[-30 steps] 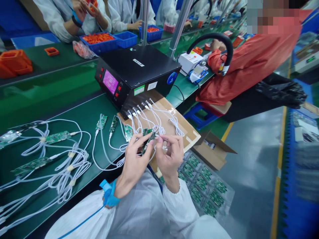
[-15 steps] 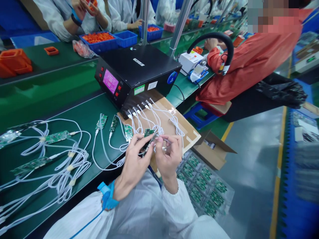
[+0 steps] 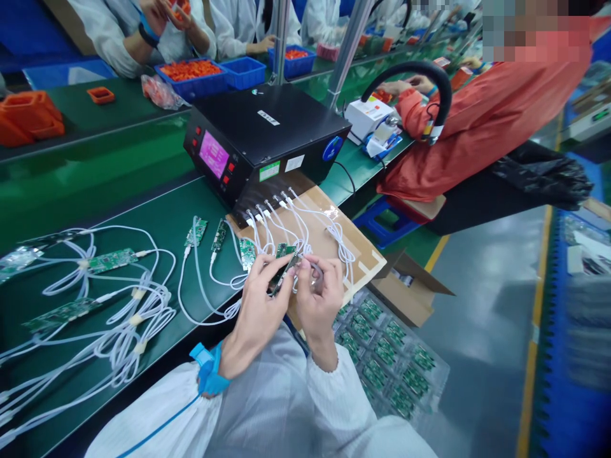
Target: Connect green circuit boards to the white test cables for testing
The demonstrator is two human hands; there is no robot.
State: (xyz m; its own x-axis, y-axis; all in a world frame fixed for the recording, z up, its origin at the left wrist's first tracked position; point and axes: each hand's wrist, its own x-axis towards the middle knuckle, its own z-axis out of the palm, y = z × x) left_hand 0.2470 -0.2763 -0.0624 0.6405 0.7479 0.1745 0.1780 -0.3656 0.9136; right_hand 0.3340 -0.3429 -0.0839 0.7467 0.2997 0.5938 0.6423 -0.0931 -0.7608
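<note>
Between thumb and fingers, my left hand [image 3: 260, 305] grips a small circuit board [image 3: 286, 275], tilted on its edge. My right hand [image 3: 319, 296] is closed on a white cable [image 3: 317, 275] at the board's right end; its plug is hidden by my fingers. Just beyond my hands, white cables run from a black tester box [image 3: 267, 133] with a lit pink screen. Green boards [image 3: 247, 253] lie near its front, two more [image 3: 195, 233] further left with cables attached. A brown sheet [image 3: 356, 254] lies under the cables.
Bundled white cables [image 3: 138, 324] and boards [image 3: 112, 261] cover the left of the green table [image 3: 162, 210]. Trays of boards [image 3: 386, 350] sit low at the right, beside an open carton [image 3: 413, 289]. A person in red [image 3: 496, 114] sits at the right.
My right hand has shifted slightly left, closer to the board, and the cable in it now curves more. My left hand keeps its grip on the board.
</note>
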